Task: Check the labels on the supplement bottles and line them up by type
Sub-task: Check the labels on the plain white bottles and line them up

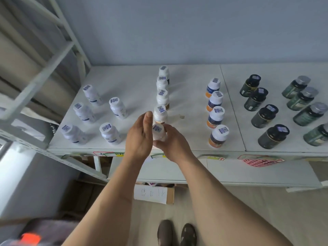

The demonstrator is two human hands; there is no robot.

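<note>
A small white bottle (159, 132) with a barcode sticker on its cap stands between my hands at the near end of a middle column of white bottles (161, 98). My right hand (173, 142) grips it from the right and below. My left hand (140, 135) is held flat beside it on the left, fingers pointing up, touching or nearly touching it. Several white bottles with blue labels (113, 107) stand loosely at the left. A column of blue-and-orange bottles (215, 110) stands to the right, then dark bottles with black caps (264, 115) and green bottles with silver caps (305, 103).
The bottles stand on a white shelf top (186, 139) against a pale wall. A metal rack frame (44, 64) rises at the left. A lower shelf, a pink basket (259, 161) and a cardboard box (154, 194) lie below the front edge. My shoes show on the floor.
</note>
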